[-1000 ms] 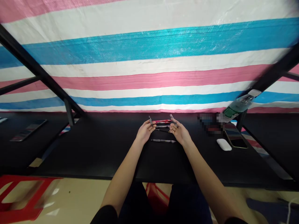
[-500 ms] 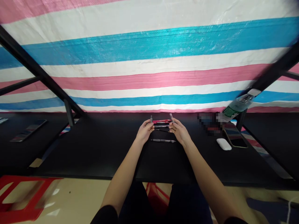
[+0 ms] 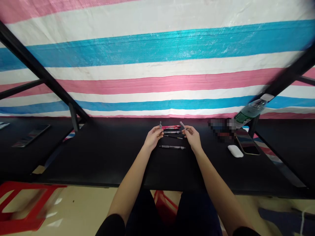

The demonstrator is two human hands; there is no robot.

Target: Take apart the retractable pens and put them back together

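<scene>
My left hand pinches a small grey pen piece, which points up above the fingertips. In my right hand a clear, tube-like pen barrel is held between thumb and fingers, tilted to the left. Between the two hands, red pens lie on the black table, with a clear-and-grey pen just below them. A thin dark rod, resembling a pen refill, rests slightly askew under that pen. Nearer to me lies another grey pen, apart from both hands.
On the right of the black table are a water bottle, a phone, a white earbud case and a blurred-out patch. Black metal bars slant at both sides. A striped sheet hangs behind.
My right hand has shifted slightly right with the clear barrel, which leans further left, uncovering the thin rod's end. My left hand has barely moved and keeps its piece.
</scene>
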